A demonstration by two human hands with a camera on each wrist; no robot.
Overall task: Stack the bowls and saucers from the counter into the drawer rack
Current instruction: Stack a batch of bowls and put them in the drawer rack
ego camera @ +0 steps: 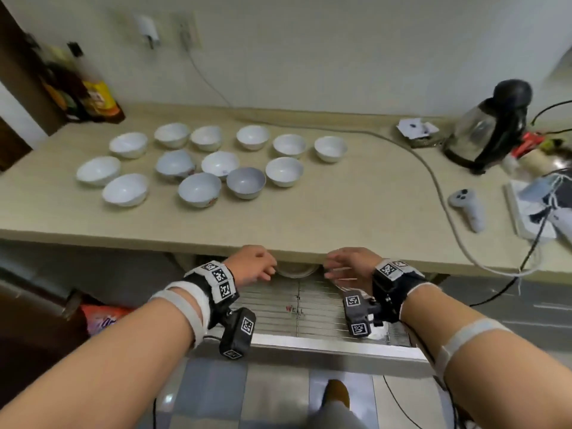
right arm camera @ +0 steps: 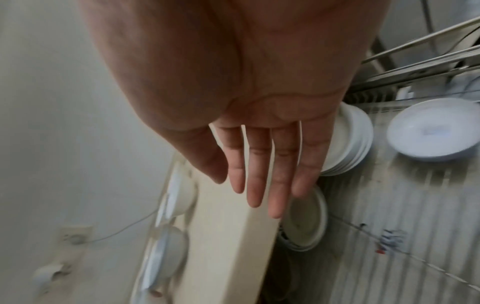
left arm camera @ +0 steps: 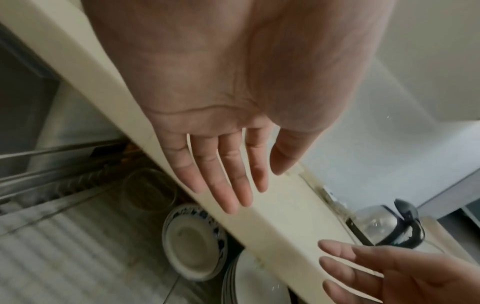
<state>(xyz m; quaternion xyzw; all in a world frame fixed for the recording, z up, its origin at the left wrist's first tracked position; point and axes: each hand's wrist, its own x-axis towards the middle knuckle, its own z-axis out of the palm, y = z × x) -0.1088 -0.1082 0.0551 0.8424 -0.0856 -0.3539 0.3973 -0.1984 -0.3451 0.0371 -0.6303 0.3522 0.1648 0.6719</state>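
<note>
Several white bowls (ego camera: 199, 189) stand loose on the left half of the beige counter (ego camera: 340, 212). Below its front edge the wire drawer rack (ego camera: 272, 305) is pulled out. At the rack's back lie a blue-patterned saucer (left arm camera: 192, 242) and a stack of white saucers (right arm camera: 350, 142). My left hand (ego camera: 263, 272) and right hand (ego camera: 335, 267) hover side by side just under the counter edge, above the rack. Both hands are empty with straight fingers, as the left wrist view (left arm camera: 254, 185) and right wrist view (right arm camera: 241, 189) show. A saucer (ego camera: 297, 269) peeks out between them.
A kettle (ego camera: 489, 131), a grey controller (ego camera: 467, 209), cables and a power strip crowd the counter's right side. Bottles (ego camera: 93, 94) stand at the back left. A glass bowl (left arm camera: 150, 191) and a single white plate (right arm camera: 433, 133) also sit in the rack.
</note>
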